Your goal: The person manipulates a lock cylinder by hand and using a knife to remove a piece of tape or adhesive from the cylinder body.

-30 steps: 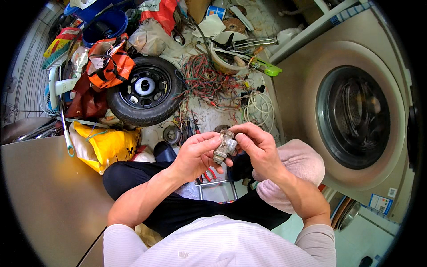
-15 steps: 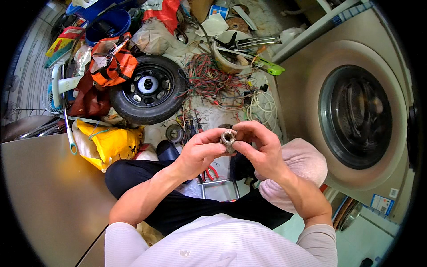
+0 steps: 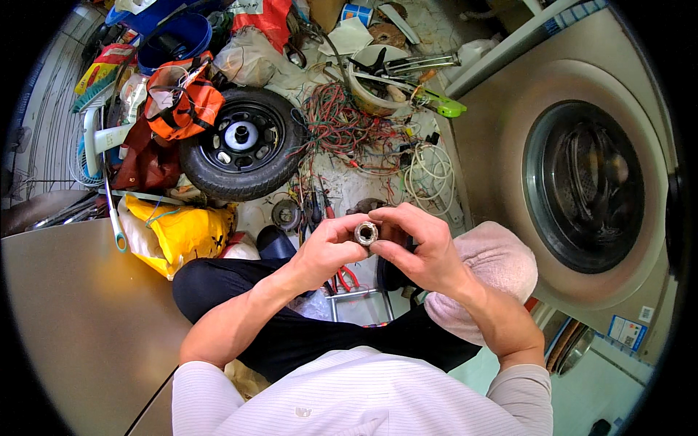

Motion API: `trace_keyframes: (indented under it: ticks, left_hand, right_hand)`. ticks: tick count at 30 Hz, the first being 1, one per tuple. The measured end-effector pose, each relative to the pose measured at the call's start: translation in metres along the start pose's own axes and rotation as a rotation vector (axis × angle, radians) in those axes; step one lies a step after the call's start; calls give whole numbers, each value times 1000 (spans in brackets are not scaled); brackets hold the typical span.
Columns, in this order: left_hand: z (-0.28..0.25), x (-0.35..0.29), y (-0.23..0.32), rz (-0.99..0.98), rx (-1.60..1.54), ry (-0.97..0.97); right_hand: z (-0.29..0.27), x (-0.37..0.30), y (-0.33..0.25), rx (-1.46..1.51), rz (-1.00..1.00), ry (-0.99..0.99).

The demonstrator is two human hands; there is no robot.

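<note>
Head view: one short metal fitting [image 3: 366, 233], hollow, worn grey-brown, held above the person's lap [image 3: 305, 341], its round open end turned up toward the camera; the rest of its body lay mostly hidden behind the fingers.
Left hand [image 3: 323, 251]: closed, thumb and fingers gripping the fitting from the left.
Right hand [image 3: 425, 251]: closed, thumb and forefinger pinching at the right of the same end, the other fingers curled.
Step in hand, as judged: a close look into the bore, both hands steadying the piece.
Next move, as judged: called for a secure hold by one hand, so that the other could turn the piece or let go.
Beyond the hands, on the floor [image 3: 356, 190]: one red-handled tool [image 3: 350, 276], near, below the hands; one black-tyred wheel [image 3: 240, 136]; one tangle of red and green wires [image 3: 334, 123]; one coil of white cable [image 3: 430, 166].
To the right: one front-loading washing machine [image 3: 582, 189].
</note>
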State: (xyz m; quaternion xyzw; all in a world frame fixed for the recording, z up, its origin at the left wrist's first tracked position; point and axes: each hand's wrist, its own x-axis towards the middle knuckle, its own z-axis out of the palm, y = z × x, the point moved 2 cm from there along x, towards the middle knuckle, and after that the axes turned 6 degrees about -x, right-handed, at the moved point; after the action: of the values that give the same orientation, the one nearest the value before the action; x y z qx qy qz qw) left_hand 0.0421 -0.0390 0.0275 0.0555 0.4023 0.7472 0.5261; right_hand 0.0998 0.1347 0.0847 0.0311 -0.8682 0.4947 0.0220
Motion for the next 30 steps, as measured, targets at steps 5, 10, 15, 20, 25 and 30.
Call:
trace_keyframes:
  ticks: [5,10,15,20,25,30]
  left_hand:
    - [0,0,1,-41,30,-34]
    - [7,-1,5,6,9,-89]
    - [3,-2,-2,-104,-205,-131]
    - [5,1,4,-72,72,-98]
    - [4,0,0,-54,172,-50]
    - [0,2,-6,-47,341,-3]
  right_hand:
    - [0,1,1,-64,-14,-45]
    - [-1,-1,2,-53,48,-75]
    - [-1,-2,-1,49,154,-114]
    - [-4,-2,1,-6,77,-128]
    - [0,-4,0,110,199,-122]
    - [6,-5,8,197,343,-132]
